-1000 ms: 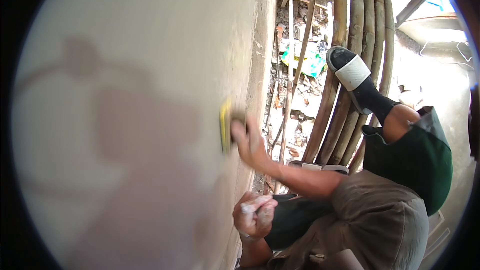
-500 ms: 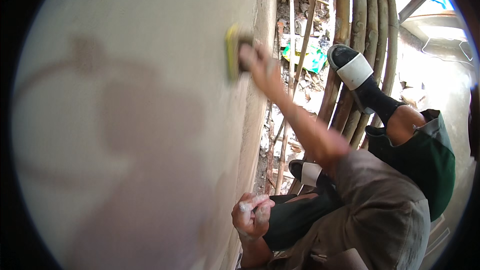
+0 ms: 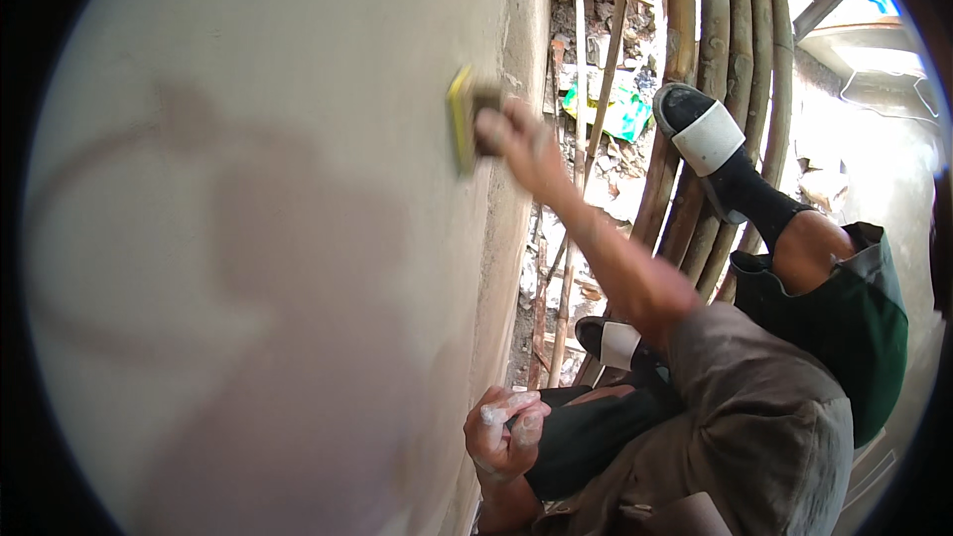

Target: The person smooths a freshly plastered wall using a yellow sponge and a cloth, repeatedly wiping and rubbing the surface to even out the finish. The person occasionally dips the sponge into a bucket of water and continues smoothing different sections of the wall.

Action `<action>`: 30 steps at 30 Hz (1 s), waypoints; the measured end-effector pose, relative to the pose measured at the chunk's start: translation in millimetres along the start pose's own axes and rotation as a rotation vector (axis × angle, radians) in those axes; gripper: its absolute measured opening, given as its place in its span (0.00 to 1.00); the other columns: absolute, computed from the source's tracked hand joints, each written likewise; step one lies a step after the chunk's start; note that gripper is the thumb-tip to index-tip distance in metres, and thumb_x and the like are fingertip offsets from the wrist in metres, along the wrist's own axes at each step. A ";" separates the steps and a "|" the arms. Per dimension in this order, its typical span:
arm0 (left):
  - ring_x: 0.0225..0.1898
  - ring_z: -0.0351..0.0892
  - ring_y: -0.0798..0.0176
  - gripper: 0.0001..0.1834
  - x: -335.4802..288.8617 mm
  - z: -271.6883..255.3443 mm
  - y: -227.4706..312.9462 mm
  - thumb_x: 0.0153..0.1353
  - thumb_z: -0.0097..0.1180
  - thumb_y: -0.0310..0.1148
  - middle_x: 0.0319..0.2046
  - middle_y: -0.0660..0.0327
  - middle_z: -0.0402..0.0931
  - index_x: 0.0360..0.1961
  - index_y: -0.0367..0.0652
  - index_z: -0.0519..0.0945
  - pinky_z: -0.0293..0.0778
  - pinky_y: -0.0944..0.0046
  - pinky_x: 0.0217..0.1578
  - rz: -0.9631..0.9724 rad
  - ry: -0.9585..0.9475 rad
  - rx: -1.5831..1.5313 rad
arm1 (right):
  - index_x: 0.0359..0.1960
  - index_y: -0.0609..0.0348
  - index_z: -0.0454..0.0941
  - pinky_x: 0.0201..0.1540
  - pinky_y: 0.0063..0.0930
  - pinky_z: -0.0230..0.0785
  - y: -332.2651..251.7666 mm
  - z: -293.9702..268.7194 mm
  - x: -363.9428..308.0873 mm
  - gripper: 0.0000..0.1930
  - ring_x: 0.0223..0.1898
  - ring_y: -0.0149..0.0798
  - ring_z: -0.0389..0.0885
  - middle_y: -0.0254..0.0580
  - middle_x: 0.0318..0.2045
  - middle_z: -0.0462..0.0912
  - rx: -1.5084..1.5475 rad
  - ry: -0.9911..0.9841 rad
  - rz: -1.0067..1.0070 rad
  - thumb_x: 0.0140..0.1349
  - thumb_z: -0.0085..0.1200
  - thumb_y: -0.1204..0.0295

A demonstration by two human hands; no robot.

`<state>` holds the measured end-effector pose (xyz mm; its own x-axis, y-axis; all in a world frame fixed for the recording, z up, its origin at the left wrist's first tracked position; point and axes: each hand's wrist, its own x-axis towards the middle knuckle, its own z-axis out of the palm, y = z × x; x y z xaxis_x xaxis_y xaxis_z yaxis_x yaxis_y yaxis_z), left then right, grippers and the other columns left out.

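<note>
My right hand (image 3: pixel 521 144) is closed around a hand float (image 3: pixel 484 117) with a brown body and a yellow-edged face. That face lies against the plain grey-beige wall (image 3: pixel 328 60), close to the wall's right-hand edge; hand and float are slightly blurred. Lower in the view, my left hand (image 3: pixel 504 434) is held in a loose fist in front of my dark trouser leg. White smears coat its fingers, and nothing shows inside them.
Bamboo poles (image 3: pixel 713 30) form a platform under my sandalled foot (image 3: pixel 707 139). Thinner poles (image 3: pixel 580 89) stand between it and the wall. Below lie rubble and a green-white sack (image 3: pixel 620 111). My shadow (image 3: pixel 308 238) falls across the wall.
My right hand and the float have shifted slightly down the picture along the wall. The left hand has barely moved and stays curled.
</note>
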<state>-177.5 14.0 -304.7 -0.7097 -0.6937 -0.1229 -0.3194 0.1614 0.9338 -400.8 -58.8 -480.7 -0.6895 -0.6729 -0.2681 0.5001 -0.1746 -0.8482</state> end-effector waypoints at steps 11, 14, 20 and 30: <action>0.22 0.76 0.59 0.07 1.8 6.2 -0.5 0.58 0.57 0.26 0.24 0.54 0.80 0.37 0.37 0.76 0.72 0.64 0.25 -0.095 -0.078 -0.068 | 0.39 0.66 0.74 0.39 0.25 0.70 8.1 -39.2 32.2 0.20 0.33 0.27 0.75 0.37 0.31 0.78 -0.092 0.224 0.048 0.66 0.48 0.57; 0.22 0.76 0.60 0.07 -4.0 -0.7 1.1 0.58 0.57 0.26 0.23 0.54 0.80 0.37 0.37 0.76 0.72 0.64 0.25 -0.108 -0.037 -0.005 | 0.47 0.66 0.73 0.40 0.24 0.70 -7.8 11.5 -3.2 0.19 0.35 0.28 0.76 0.36 0.32 0.78 -0.110 0.169 0.011 0.65 0.51 0.60; 0.18 0.71 0.68 0.11 12.8 2.2 -2.0 0.64 0.53 0.33 0.19 0.54 0.77 0.36 0.34 0.73 0.68 0.71 0.19 0.004 -0.091 0.015 | 0.53 0.67 0.71 0.37 0.28 0.73 20.8 34.0 -128.1 0.22 0.37 0.34 0.80 0.47 0.41 0.80 -0.097 0.041 0.186 0.67 0.49 0.60; 0.18 0.71 0.66 0.07 -2.6 -1.1 -0.3 0.62 0.51 0.28 0.17 0.55 0.76 0.34 0.32 0.73 0.68 0.70 0.19 0.000 0.008 -0.007 | 0.39 0.68 0.71 0.31 0.27 0.66 14.2 38.0 0.9 0.23 0.29 0.32 0.71 0.41 0.28 0.75 -0.225 0.450 -0.079 0.65 0.48 0.53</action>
<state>-174.8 14.9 -304.2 -0.7047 -0.6992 -0.1205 -0.3152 0.1564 0.9360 -374.4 -89.2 -475.7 -0.9027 -0.2787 -0.3279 0.3468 -0.0200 -0.9377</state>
